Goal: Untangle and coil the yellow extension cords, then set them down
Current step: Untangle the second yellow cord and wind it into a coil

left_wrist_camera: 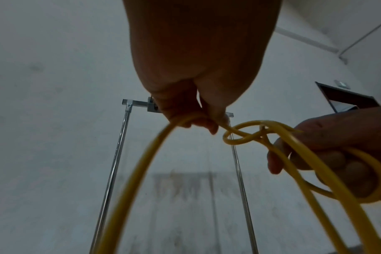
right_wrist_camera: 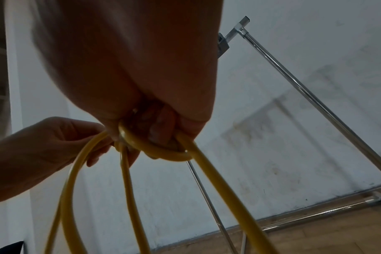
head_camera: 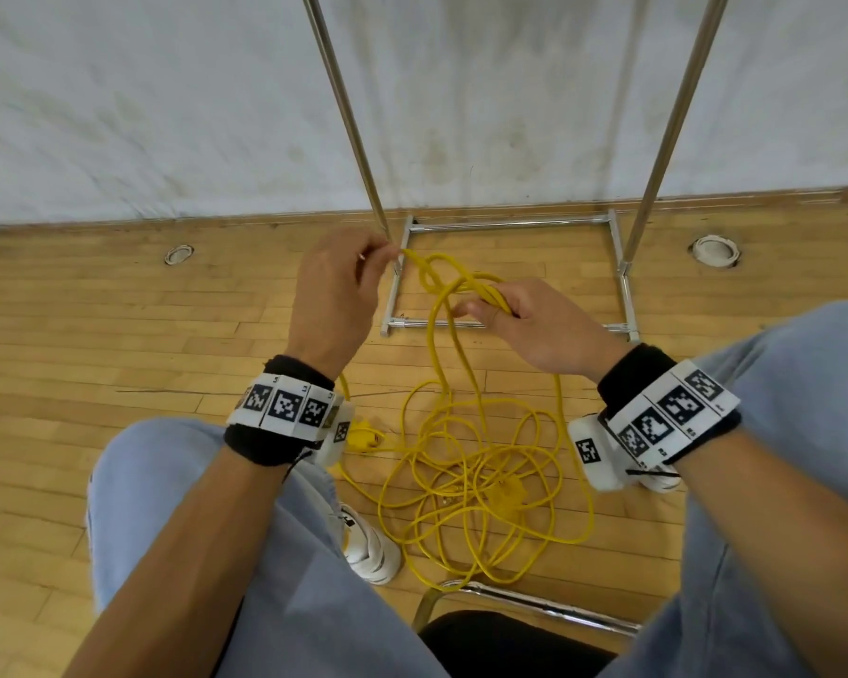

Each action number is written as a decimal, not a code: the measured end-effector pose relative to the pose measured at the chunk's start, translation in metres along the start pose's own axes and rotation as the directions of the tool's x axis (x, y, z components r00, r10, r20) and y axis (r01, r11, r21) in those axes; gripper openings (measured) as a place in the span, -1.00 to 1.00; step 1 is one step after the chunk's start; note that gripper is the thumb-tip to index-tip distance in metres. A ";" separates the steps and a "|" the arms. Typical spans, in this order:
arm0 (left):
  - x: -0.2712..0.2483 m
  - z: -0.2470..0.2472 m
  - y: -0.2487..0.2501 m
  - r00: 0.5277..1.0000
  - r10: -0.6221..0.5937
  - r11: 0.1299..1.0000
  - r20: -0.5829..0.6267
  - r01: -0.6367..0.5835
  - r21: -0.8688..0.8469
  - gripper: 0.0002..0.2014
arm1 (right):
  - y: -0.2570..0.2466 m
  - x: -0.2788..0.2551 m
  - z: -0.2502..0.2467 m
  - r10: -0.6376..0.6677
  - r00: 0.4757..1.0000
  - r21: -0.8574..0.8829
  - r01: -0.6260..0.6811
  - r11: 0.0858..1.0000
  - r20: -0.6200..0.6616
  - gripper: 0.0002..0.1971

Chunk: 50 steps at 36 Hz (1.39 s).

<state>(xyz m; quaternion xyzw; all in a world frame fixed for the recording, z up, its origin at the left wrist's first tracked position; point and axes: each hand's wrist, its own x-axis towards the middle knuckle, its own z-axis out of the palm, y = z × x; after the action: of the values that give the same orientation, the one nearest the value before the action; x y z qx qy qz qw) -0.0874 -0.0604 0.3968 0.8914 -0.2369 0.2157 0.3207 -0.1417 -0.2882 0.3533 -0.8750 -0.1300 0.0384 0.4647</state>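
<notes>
A thin yellow extension cord [head_camera: 441, 335] rises from a loose tangle [head_camera: 476, 486] on the wooden floor between my feet. My left hand [head_camera: 388, 252] pinches one strand at its fingertips, and a small knot-like loop [left_wrist_camera: 239, 135] sits just right of that pinch. My right hand [head_camera: 481, 310] grips several gathered loops, its fingers [right_wrist_camera: 161, 130] curled round the cord [right_wrist_camera: 218, 180]. The two hands are a short span apart at knee height. A yellow plug [head_camera: 363, 437] lies by my left wrist, and a yellow socket block [head_camera: 507, 496] sits inside the tangle.
A chrome rack base [head_camera: 510, 222] with two upright poles stands on the floor just beyond my hands, against a white wall. A chair's metal edge [head_camera: 534, 604] is under me. White shoes [head_camera: 368, 550] flank the tangle. Round floor fittings [head_camera: 713, 249] sit left and right.
</notes>
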 end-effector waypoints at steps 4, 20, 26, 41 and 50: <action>0.009 -0.009 -0.008 0.945 -0.264 0.941 -0.195 0.208 -0.269 -0.87 | 0.002 0.000 0.002 0.061 0.998 -0.022 -0.061 0.998 0.019 -0.43; 0.002 -0.025 0.029 0.926 0.055 0.212 0.375 0.356 -0.910 -0.71 | 0.007 0.003 0.028 0.237 0.970 -0.045 -0.239 0.970 -0.044 -0.39; 0.005 -0.033 0.025 0.929 -0.020 -0.125 0.369 0.364 -0.923 -0.82 | 0.017 0.008 0.046 0.221 0.972 -0.002 -0.222 0.975 -0.083 -0.40; 0.008 -0.030 -0.023 0.700 -0.697 0.480 0.155 0.616 -0.625 -0.69 | 0.013 0.008 0.058 0.174 0.964 0.288 -0.111 0.951 -0.202 -0.87; -0.011 -0.003 -0.004 0.966 0.257 0.919 0.036 -0.256 0.300 -0.40 | -0.008 -0.001 0.011 -0.029 0.959 -0.030 0.021 0.999 -0.282 -0.87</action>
<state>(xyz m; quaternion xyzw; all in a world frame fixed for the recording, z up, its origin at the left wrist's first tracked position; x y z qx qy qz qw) -0.0942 -0.0528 0.3910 0.8908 -0.3151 0.2910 0.1501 -0.1463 -0.2754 0.3533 -0.8760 -0.0737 -0.0945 0.4673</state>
